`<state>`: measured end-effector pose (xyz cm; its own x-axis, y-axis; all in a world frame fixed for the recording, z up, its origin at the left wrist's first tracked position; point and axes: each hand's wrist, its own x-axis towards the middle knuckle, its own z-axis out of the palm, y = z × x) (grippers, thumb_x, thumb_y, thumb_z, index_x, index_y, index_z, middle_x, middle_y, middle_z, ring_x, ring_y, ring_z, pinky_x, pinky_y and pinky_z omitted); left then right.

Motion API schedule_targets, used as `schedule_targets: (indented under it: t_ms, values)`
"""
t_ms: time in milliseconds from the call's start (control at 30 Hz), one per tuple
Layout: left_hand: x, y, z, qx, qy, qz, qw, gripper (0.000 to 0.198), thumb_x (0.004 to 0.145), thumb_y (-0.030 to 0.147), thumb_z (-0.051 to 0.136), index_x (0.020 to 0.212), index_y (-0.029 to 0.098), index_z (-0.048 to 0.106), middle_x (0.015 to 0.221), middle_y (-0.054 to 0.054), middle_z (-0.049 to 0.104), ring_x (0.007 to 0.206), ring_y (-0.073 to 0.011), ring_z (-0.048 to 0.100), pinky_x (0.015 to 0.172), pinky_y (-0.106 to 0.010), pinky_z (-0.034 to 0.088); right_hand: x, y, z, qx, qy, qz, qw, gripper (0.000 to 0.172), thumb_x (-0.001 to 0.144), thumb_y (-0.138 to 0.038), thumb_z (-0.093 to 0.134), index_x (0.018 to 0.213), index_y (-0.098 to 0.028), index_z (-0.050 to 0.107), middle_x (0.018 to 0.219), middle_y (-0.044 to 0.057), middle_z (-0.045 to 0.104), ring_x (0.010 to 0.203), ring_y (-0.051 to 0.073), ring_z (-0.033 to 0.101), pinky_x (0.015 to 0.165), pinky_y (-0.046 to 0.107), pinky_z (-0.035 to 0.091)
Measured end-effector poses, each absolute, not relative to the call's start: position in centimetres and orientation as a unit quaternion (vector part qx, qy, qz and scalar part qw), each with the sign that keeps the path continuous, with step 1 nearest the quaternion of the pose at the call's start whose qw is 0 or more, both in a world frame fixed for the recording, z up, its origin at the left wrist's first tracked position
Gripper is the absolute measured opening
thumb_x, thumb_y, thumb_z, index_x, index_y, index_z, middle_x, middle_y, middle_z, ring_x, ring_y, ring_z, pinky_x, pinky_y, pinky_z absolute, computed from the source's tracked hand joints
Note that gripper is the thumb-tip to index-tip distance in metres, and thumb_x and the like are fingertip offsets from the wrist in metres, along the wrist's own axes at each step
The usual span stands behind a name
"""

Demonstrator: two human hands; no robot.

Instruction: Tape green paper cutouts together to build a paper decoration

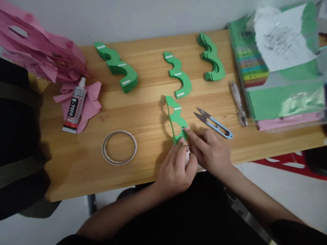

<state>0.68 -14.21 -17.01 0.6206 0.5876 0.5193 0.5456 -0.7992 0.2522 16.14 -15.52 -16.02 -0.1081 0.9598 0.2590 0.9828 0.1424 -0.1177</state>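
My left hand (176, 168) and my right hand (209, 149) meet near the front edge of the wooden table (143, 160). Both pinch the near end of a wavy green paper cutout (175, 117), which stands tilted up off the table. A white tape strip shows at its near end, under my right forefinger. My left hand also seems to hold something small and white, which I cannot make out. Blue thread snips (214, 123) lie just right of my right hand. A roll of thin tape (119, 147) lies flat to the left.
Three stacks of green cutouts lie further back: left (117, 66), middle (178, 74), right (211, 58). A B-7000 glue tube (75, 105) rests on pink paper (43, 51) at left. A pen tool (238, 102) and bagged coloured sheets (278, 68) sit at right.
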Motion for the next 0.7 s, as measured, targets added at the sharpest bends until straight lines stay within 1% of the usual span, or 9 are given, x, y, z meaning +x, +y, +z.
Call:
schedule_targets:
  t_ms: [267, 433, 533, 633, 700]
  values:
    - [0.78, -14.30, -17.10, 0.896, 0.326, 0.300, 0.027, 0.011, 0.083, 0.017, 0.061, 0.089, 0.010, 0.065, 0.100, -0.017, 0.069, 0.105, -0.0291, 0.070, 0.084, -0.035, 0.062, 16.35, -15.14, -15.77, -0.630, -0.766, -0.022, 0.127, 0.034, 0.098, -0.028, 0.047, 0.121, -0.016, 0.070, 0.075, 0.006, 0.064, 0.066, 0.017, 0.055, 0.054, 0.027, 0.039]
    - [1.03, -14.21, -17.00, 0.891, 0.332, 0.310, 0.023, 0.012, 0.083, 0.017, 0.059, 0.088, 0.008, 0.065, 0.099, -0.018, 0.068, 0.103, -0.0282, 0.070, 0.083, -0.034, 0.062, 16.31, -15.08, -15.43, -0.624, -0.774, -0.015, 0.108, 0.037, 0.101, -0.027, 0.040, 0.118, -0.018, 0.072, 0.072, 0.006, 0.064, 0.065, 0.018, 0.056, 0.054, 0.028, 0.038]
    - [1.12, -14.19, -17.13, 0.890, 0.337, 0.306, 0.028, 0.012, 0.085, 0.017, 0.058, 0.089, 0.009, 0.065, 0.099, -0.017, 0.068, 0.105, -0.0277, 0.070, 0.082, -0.034, 0.062, 16.26, -15.07, -15.28, -0.626, -0.774, -0.010, 0.096, 0.040, 0.102, -0.026, 0.036, 0.119, -0.019, 0.071, 0.072, 0.006, 0.064, 0.066, 0.018, 0.056, 0.054, 0.028, 0.037]
    - [0.71, -14.29, -17.22, 0.891, 0.329, 0.310, 0.049, 0.009, 0.085, 0.017, 0.060, 0.090, 0.011, 0.064, 0.099, -0.014, 0.068, 0.109, -0.0283, 0.068, 0.081, -0.035, 0.063, 16.21, -15.09, -15.37, -0.627, -0.773, -0.016, 0.094, 0.038, 0.101, -0.026, 0.038, 0.120, -0.021, 0.071, 0.071, 0.005, 0.064, 0.065, 0.018, 0.055, 0.055, 0.028, 0.037]
    - [0.16, -14.32, -16.91, 0.886, 0.318, 0.325, 0.092, 0.008, 0.083, 0.014, 0.062, 0.090, 0.012, 0.064, 0.098, -0.013, 0.068, 0.109, -0.0271, 0.068, 0.081, -0.035, 0.063, 16.21, -15.11, -15.51, -0.626, -0.773, -0.027, 0.097, 0.034, 0.100, -0.025, 0.043, 0.120, -0.021, 0.070, 0.071, 0.004, 0.064, 0.064, 0.018, 0.054, 0.055, 0.029, 0.036]
